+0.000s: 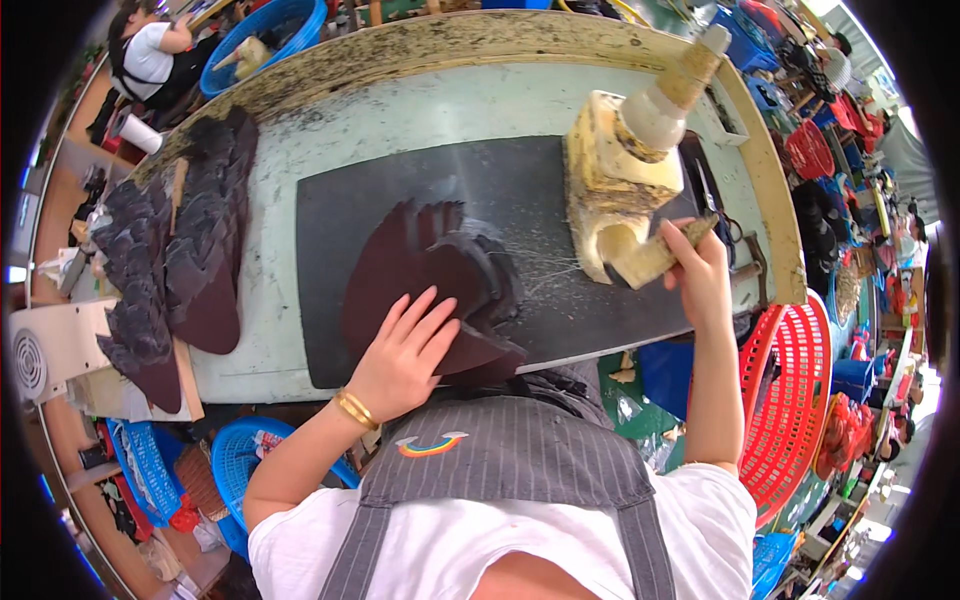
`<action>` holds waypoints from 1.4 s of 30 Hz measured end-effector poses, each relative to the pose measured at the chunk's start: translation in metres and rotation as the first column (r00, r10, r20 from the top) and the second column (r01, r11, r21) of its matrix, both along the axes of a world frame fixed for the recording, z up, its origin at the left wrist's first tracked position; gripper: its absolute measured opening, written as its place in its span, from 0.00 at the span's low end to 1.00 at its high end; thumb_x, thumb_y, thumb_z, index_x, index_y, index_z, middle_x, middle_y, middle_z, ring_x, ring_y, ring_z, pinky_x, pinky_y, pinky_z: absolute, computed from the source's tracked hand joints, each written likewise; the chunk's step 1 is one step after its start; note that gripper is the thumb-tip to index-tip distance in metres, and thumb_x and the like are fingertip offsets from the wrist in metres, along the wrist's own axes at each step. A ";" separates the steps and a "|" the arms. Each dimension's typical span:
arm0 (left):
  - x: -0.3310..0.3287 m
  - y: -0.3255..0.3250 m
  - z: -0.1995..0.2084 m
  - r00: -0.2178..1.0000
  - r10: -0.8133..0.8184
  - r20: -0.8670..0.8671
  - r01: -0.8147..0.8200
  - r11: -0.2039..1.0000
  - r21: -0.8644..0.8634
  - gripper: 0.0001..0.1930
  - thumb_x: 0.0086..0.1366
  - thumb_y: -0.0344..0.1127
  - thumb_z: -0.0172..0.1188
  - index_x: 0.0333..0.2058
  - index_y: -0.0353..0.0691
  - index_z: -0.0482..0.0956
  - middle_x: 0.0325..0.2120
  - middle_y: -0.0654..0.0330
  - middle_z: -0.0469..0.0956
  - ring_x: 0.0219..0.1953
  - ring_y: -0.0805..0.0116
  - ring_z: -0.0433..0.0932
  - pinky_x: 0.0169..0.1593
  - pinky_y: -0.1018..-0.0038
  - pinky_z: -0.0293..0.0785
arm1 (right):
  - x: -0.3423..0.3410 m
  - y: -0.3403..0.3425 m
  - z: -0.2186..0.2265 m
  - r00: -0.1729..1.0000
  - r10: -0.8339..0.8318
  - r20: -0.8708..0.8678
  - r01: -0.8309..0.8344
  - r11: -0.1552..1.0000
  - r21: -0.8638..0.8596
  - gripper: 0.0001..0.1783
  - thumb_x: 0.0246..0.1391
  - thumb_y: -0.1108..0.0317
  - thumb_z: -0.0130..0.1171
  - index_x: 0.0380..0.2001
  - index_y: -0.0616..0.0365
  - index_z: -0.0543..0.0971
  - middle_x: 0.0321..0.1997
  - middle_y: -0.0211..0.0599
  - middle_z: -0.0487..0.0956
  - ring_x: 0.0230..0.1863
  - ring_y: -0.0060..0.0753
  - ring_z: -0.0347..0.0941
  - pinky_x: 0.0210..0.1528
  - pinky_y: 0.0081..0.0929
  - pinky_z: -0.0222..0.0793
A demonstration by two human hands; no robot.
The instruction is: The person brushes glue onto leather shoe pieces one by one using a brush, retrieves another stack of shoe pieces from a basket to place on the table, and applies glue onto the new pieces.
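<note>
My left hand (398, 362) lies flat with its fingers stretched out on a fanned pile of dark brown, leather-like cut pieces (395, 270). Their overlapping edges look blackish and step away to the right. The pile rests on a black mat (330, 215). My right hand (700, 262) pinches a flat, yellowish, glue-crusted brush (648, 262). The brush's dark lower end is at the round mouth of a crusted, cream-coloured glue pot (620, 185), which has a cone-shaped spout on top.
More fanned dark pieces (208, 270) lie at the table's left end. A raised wooden rim (430, 48) borders the far side. Scissors (735, 228) lie right of the pot. A red basket (790, 400) stands at the right, blue baskets (240, 460) below left. Another person (150, 55) sits far left.
</note>
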State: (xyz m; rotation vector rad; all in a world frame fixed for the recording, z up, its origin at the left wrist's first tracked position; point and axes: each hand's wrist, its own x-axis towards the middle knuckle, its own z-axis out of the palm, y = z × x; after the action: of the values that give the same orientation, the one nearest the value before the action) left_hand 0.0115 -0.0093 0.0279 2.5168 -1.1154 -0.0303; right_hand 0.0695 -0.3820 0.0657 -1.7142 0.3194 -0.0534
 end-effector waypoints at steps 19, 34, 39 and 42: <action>-0.003 -0.017 0.007 0.995 0.061 -0.080 -0.068 0.994 -0.088 0.38 0.42 0.39 0.69 0.53 0.28 0.70 0.63 0.41 0.60 0.65 0.39 0.57 0.59 0.50 0.61 | 0.040 0.121 0.027 0.966 0.245 0.080 -0.250 0.967 0.058 0.12 0.58 0.66 0.62 0.38 0.65 0.78 0.31 0.35 0.80 0.29 0.23 0.78 0.26 0.19 0.75; 0.008 -0.021 -0.009 0.991 0.095 -0.090 -0.106 0.985 -0.136 0.44 0.39 0.54 0.73 0.55 0.36 0.72 0.61 0.51 0.63 0.65 0.48 0.56 0.61 0.52 0.53 | 0.083 0.161 -0.023 0.879 0.476 0.027 -0.453 0.852 -0.262 0.12 0.55 0.65 0.61 0.27 0.65 0.77 0.20 0.34 0.79 0.20 0.17 0.73 0.23 0.22 0.69; 0.007 -0.018 -0.012 0.988 0.095 -0.119 -0.113 0.980 -0.162 0.46 0.36 0.51 0.75 0.55 0.39 0.72 0.61 0.53 0.65 0.64 0.47 0.58 0.60 0.50 0.55 | 0.076 0.143 -0.014 0.811 0.581 -0.071 -0.585 0.805 -0.096 0.10 0.52 0.68 0.59 0.25 0.65 0.76 0.20 0.31 0.78 0.22 0.18 0.73 0.23 0.22 0.69; 0.011 -0.017 -0.015 0.989 0.097 -0.110 -0.118 0.973 -0.201 0.42 0.35 0.49 0.76 0.53 0.41 0.75 0.59 0.52 0.66 0.64 0.46 0.59 0.59 0.49 0.56 | 0.033 0.113 -0.006 0.782 0.532 -0.326 -0.595 0.792 -0.138 0.08 0.54 0.69 0.60 0.28 0.64 0.77 0.23 0.32 0.79 0.24 0.17 0.74 0.26 0.18 0.71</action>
State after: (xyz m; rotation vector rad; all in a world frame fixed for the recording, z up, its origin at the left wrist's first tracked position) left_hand 0.0226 -0.0259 0.0127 2.3582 -0.8926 -0.0097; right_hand 0.1026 -0.2692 0.0595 -1.9947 -0.0247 0.6221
